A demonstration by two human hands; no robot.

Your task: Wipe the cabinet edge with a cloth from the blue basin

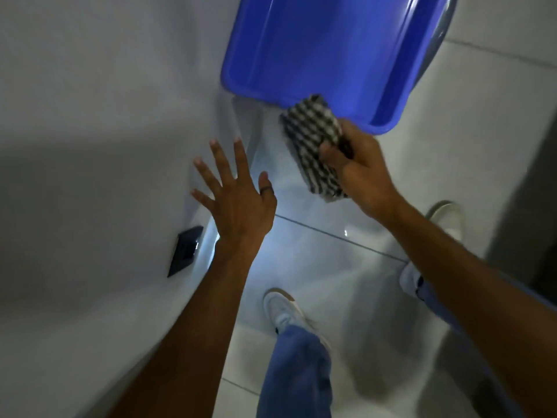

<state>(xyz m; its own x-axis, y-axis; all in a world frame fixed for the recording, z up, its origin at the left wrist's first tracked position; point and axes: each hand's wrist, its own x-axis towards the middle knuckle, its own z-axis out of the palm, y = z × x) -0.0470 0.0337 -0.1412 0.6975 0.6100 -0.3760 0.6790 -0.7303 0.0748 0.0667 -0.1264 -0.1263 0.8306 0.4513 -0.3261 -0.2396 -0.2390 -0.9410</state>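
Observation:
A blue basin (328,52) stands on the tiled floor at the top of the view, and looks bare inside. My right hand (358,170) grips a folded black-and-white checked cloth (313,140) just in front of the basin's near rim. My left hand (238,191) is spread open with fingers apart, hovering beside the white cabinet (90,131) that fills the left side. The cabinet's edge (205,236) runs down under my left wrist.
A small dark handle (185,250) sits on the cabinet face near its edge. My two white shoes (283,309) and blue trouser legs (298,372) stand on the glossy white floor tiles (331,267). A grey wall or door panel (530,206) rises at right.

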